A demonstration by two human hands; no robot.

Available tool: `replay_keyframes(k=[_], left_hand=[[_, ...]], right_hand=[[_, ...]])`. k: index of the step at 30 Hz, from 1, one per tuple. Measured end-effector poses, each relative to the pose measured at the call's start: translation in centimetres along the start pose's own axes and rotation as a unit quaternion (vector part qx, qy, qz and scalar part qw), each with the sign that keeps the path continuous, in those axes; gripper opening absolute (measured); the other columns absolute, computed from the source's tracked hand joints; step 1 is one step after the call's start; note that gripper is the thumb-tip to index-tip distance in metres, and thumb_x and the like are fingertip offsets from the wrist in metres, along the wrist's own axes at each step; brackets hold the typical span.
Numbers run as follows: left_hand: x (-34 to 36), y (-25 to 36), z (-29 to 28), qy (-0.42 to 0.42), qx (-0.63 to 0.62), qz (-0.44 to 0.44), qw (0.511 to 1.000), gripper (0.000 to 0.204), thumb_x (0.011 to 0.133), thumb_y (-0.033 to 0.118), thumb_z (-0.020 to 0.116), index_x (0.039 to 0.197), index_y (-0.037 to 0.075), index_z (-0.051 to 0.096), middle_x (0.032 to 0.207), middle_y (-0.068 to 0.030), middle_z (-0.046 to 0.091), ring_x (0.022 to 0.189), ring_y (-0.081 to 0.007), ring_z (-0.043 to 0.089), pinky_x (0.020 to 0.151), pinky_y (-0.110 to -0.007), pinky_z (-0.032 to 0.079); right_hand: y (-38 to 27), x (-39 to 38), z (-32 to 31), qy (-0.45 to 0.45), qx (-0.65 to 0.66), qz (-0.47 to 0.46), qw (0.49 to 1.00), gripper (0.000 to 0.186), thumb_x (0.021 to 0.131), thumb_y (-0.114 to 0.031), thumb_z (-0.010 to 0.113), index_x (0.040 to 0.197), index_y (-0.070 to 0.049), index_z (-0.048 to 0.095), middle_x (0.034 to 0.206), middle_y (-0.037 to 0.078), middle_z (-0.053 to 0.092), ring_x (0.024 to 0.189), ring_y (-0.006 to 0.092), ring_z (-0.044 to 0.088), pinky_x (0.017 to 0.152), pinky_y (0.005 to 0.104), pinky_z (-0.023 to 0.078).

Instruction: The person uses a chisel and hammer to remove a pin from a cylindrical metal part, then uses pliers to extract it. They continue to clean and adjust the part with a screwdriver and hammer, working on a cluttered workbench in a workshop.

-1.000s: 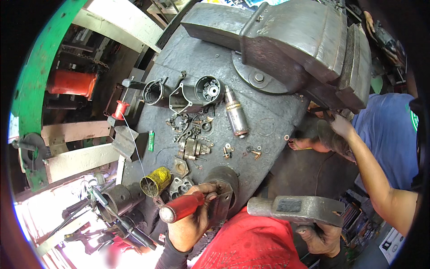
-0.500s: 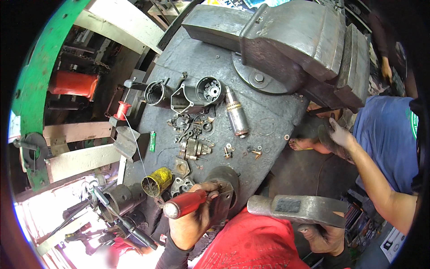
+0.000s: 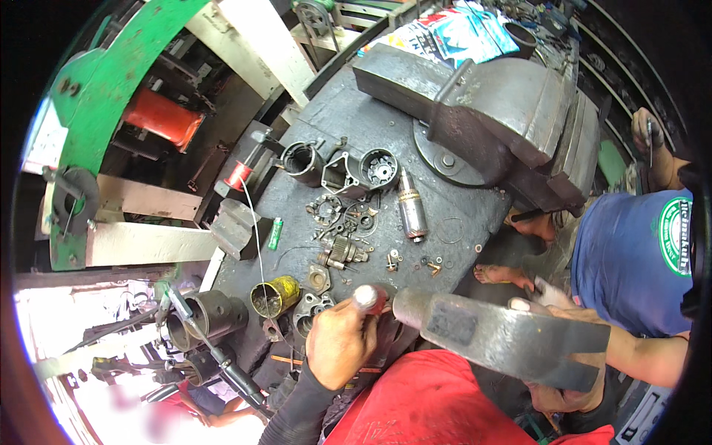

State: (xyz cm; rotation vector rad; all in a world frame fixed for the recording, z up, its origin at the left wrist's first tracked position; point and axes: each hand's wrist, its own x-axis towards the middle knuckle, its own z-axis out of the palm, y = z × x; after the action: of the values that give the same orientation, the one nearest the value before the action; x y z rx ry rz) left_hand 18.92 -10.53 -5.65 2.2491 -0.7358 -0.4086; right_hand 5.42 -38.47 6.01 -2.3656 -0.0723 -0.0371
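Note:
My left hand (image 3: 337, 343) is closed around a red-handled screwdriver (image 3: 368, 298) with a metal-capped end, seen nearly end-on; its blade is hidden. Under that hand is a dark cylindrical metal housing (image 3: 400, 337), mostly covered. My right hand (image 3: 569, 397) holds a claw hammer (image 3: 489, 330), its handle hidden from view. The hammer's striking face is beside the screwdriver's capped end; whether they touch I cannot tell. Near my left hand lie a yellow can (image 3: 276, 297) and a flat metal flange (image 3: 318, 279).
A large bench vise (image 3: 504, 111) fills the far right of the grey bench (image 3: 311, 119). An armature (image 3: 412, 211), motor housings (image 3: 361, 172), a gear assembly (image 3: 343, 252) and a green lighter (image 3: 276, 233) lie there. A person in blue (image 3: 623, 252) crouches at the right.
The hammer has moved left, closer to the screwdriver. The screwdriver has tilted more upright, its capped end shifting right and up. The whole view has also shifted.

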Motion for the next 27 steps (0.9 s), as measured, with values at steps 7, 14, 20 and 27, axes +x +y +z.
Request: replay_keyframes(k=[7,14,20,27], left_hand=[[0.2,0.7,-0.3,0.014,-0.006,0.01,1.0,0.02,0.093,0.012,0.071,0.113,0.009,0.07,0.098,-0.0197,0.075,0.084,-0.0459,0.072,0.073,-0.053,0.058],[0.2,1.0,-0.1,0.022,0.0,-0.01,1.0,0.022,0.095,0.015,0.074,0.116,0.01,0.072,0.089,-0.0225,0.073,0.081,-0.046,0.072,0.069,-0.053,0.056],[0.2,0.6,-0.1,0.002,0.004,0.009,1.0,0.029,0.097,0.014,0.065,0.126,0.011,0.065,0.099,-0.0214,0.075,0.085,-0.0477,0.071,0.073,-0.058,0.057],[0.2,0.8,-0.2,0.009,0.022,0.009,1.0,0.03,0.098,0.013,0.065,0.127,0.01,0.065,0.097,-0.0222,0.074,0.085,-0.0476,0.071,0.073,-0.058,0.056]], right_hand=[[-3.3,4.6,-1.5,0.061,-0.088,-0.106,0.989,0.053,0.083,-0.018,0.084,0.132,-0.005,0.071,0.092,0.012,0.073,0.068,0.0297,0.072,0.061,0.0419,0.056],[-4.9,5.8,-1.9,0.018,-0.075,-0.073,0.994,0.045,0.092,-0.011,0.077,0.136,-0.003,0.067,0.1,0.017,0.075,0.08,0.038,0.074,0.065,0.0439,0.058],[-6.3,5.9,-3.4,-0.001,-0.162,-0.114,0.98,0.052,0.091,-0.01,0.077,0.14,-0.003,0.064,0.107,0.018,0.077,0.084,0.037,0.076,0.07,0.0434,0.06],[-8.4,6.7,-4.2,0.122,-0.02,-0.116,0.985,0.053,0.097,-0.015,0.073,0.144,0.004,0.059,0.101,0.013,0.078,0.087,0.0252,0.076,0.08,0.0379,0.059]])
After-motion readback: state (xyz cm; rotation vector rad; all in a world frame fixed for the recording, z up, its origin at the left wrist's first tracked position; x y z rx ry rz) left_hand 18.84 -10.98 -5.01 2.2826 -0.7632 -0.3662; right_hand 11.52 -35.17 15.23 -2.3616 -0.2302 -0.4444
